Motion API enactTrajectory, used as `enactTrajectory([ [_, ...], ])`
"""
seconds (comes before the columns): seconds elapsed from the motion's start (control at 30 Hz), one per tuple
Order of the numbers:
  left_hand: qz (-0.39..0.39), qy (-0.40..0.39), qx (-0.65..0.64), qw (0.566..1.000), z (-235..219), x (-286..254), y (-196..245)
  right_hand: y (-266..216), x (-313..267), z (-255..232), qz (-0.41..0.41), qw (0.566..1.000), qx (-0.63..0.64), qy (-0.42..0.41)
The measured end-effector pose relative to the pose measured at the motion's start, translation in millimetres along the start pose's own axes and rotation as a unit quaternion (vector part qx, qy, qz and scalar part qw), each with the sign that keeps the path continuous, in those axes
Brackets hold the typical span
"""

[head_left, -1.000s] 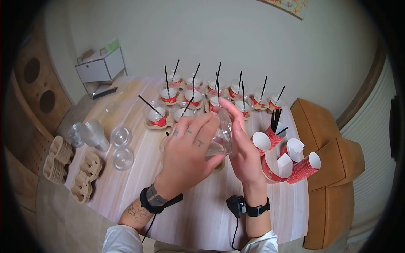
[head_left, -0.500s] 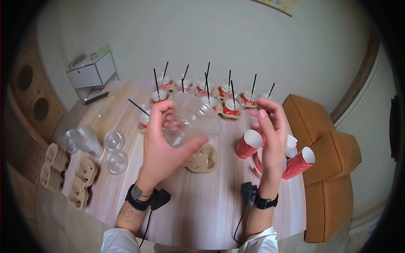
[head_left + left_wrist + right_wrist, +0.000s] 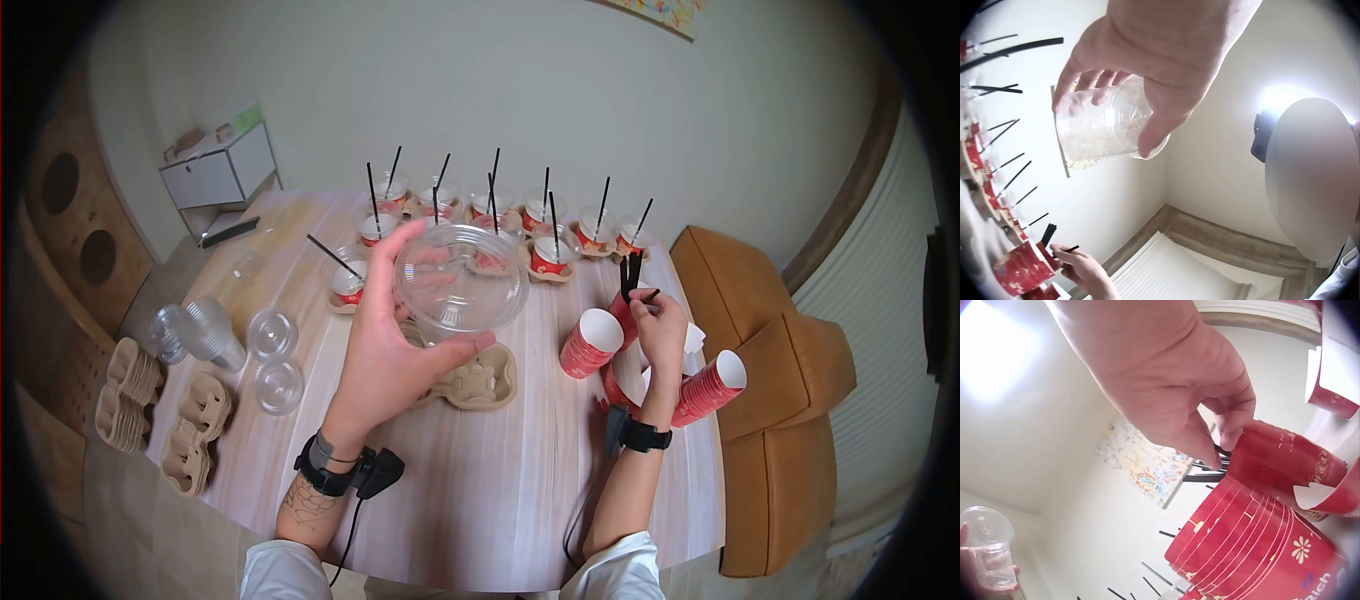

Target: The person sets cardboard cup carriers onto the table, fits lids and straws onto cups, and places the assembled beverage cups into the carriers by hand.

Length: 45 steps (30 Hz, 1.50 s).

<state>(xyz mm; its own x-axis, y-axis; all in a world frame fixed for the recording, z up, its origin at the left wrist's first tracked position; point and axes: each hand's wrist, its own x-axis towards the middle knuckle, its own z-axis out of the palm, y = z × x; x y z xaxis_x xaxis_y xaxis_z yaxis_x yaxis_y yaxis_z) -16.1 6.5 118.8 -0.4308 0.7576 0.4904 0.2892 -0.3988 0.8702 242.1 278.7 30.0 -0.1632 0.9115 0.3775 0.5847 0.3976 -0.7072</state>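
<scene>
The left hand (image 3: 385, 340) holds a clear plastic cup with a wide clear lid (image 3: 462, 278) in the air, thumb on the near side and fingers round the far side. In the left wrist view the clear cup (image 3: 1100, 125) lies sideways between thumb and fingers. At the right, the right hand (image 3: 662, 335) pinches a black straw (image 3: 650, 297) beside other black straws standing in a red cup. The right wrist view shows the thumb and fingertips of the right hand (image 3: 1172, 394) at the rim of that red cup (image 3: 1279, 456).
Lidded red-and-white cups with straws stand in cardboard carriers at the back. A cardboard carrier (image 3: 480, 380) lies below the held cup. Stacked carriers (image 3: 128, 395), clear cups (image 3: 212, 335) and round lids (image 3: 278, 387) are at left; stacked red cups (image 3: 708, 390) at right.
The right hand has left the clear cup, moved right and down to the straws, and now pinches one. The left hand still holds the clear cup, its lid now turned towards the head camera.
</scene>
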Motion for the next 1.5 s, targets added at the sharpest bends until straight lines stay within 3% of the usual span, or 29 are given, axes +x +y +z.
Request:
enactTrajectory([
  [0.1, 0.002, -0.014, 0.013, 1.000, 2, 1, -3, -13, -3, -7, 0.020, 0.999, 0.044, 0.015],
  [0.17, 0.008, -0.016, 0.020, 1.000, 3, 0, -4, -34, -11, -24, -0.008, 0.998, 0.035, 0.058],
  [0.23, 0.016, -0.037, 0.019, 0.999, 7, 0, -5, -43, -12, -37, -0.078, 0.981, 0.054, 0.172],
  [0.33, 0.007, -0.051, 0.037, 0.998, 9, -2, -4, -78, -20, -57, -0.158, 0.911, 0.199, 0.326],
  [0.37, 0.006, -0.051, 0.038, 0.998, 8, -2, -5, -94, -28, -64, -0.157, 0.911, 0.199, 0.325],
  [0.43, 0.044, -0.072, 0.113, 0.990, 8, -3, -7, -122, -46, -73, -0.186, 0.860, 0.361, 0.308],
  [0.5, 0.043, -0.075, 0.120, 0.989, 10, -4, -6, -133, -58, -77, -0.190, 0.831, 0.479, 0.208],
  [0.67, 0.054, -0.088, 0.130, 0.986, 12, -5, -5, -164, -82, -62, -0.222, 0.841, 0.489, 0.073],
  [0.77, 0.043, -0.084, 0.122, 0.988, 13, -6, -1, -171, -85, -52, -0.256, 0.860, 0.437, 0.056],
  [0.83, 0.092, -0.114, 0.173, 0.974, 12, -5, -1, -176, -88, -46, -0.255, 0.855, 0.449, 0.056],
  [0.9, 0.077, -0.130, 0.174, 0.973, 13, -7, 4, -183, -95, -43, -0.184, 0.879, 0.436, 0.055],
  [1.03, 0.069, -0.140, 0.152, 0.976, 17, -10, 2, -179, -94, -29, -0.216, 0.929, 0.294, -0.064],
  [1.1, 0.055, -0.134, 0.141, 0.979, 17, -10, 4, -189, -98, -28, -0.165, 0.930, 0.312, -0.105],
  [1.13, 0.042, -0.126, 0.132, 0.982, 16, -10, 4, -186, -95, -29, -0.189, 0.926, 0.301, -0.129],
  [1.23, 0.013, -0.096, 0.086, 0.992, 9, -5, -5, -172, -88, -31, -0.174, 0.903, 0.378, -0.107],
  [1.27, 0.013, -0.094, 0.086, 0.992, 6, -4, -4, -165, -84, -42, -0.105, 0.907, 0.376, -0.159],
  [1.3, -0.015, -0.057, 0.025, 0.998, 3, -3, -2, -153, -75, -38, -0.128, 0.927, 0.329, -0.124],
  [1.37, -0.042, -0.020, -0.036, 0.998, -2, -2, 3, -134, -61, -46, -0.071, 0.972, 0.139, -0.178],
  [1.4, -0.043, -0.003, -0.052, 0.998, -6, -2, 6, -127, -58, -43, -0.107, 0.980, 0.047, -0.162],
  [1.43, -0.042, 0.012, -0.068, 0.997, -8, 0, 8, -118, -56, -40, -0.107, 0.980, 0.047, -0.160],
  [1.5, -0.015, 0.015, -0.066, 0.998, -11, 2, 8, -97, -55, -29, -0.104, 0.949, -0.201, -0.218],
])
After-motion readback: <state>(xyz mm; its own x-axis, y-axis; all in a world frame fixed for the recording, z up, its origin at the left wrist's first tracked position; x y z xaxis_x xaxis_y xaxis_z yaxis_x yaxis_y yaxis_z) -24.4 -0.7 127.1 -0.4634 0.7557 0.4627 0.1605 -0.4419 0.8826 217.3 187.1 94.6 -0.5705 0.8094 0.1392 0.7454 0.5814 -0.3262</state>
